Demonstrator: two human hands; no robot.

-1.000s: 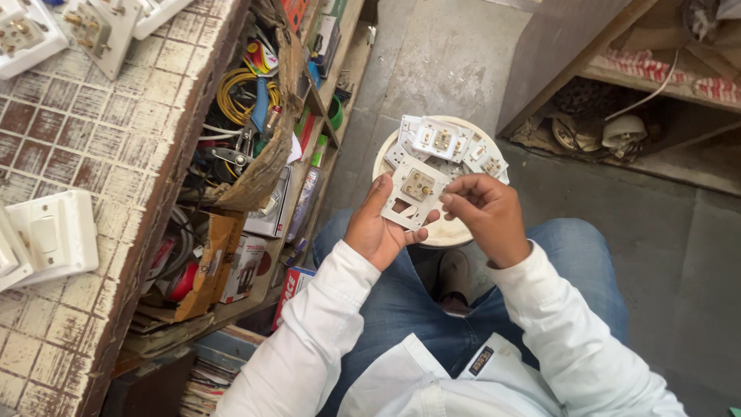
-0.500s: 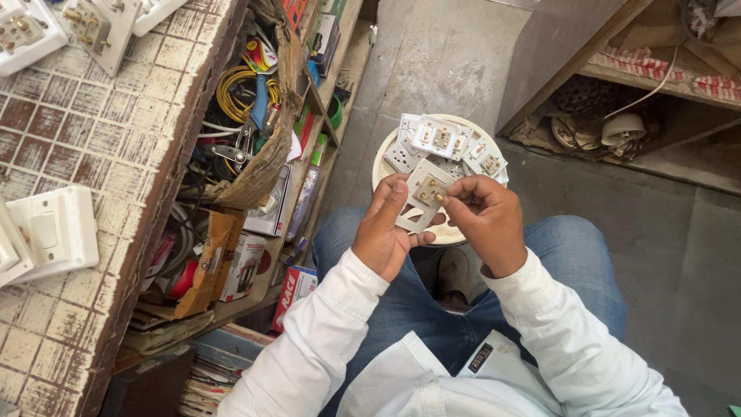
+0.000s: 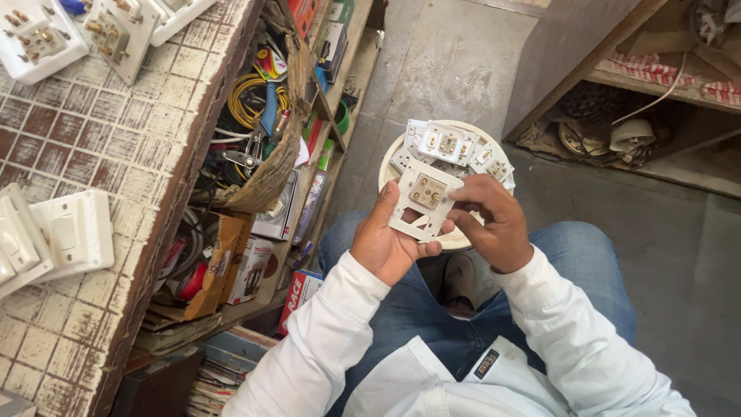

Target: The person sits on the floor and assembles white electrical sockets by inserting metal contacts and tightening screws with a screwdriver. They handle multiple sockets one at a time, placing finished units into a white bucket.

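Plate with its brass-terminal socket sits back-up between your hands, over your lap. Your left hand cradles it from below, clamped on its edge; your right hand pinches its right side, steadying it for inspection. More plates fill the bowl just beyond.

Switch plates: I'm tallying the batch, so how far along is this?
Finished-looking plates lie face up on the tiled bench. In hand: left hand and right hand hold one plate back-up, brass terminals showing. Left: more plates heaped in the round tub.
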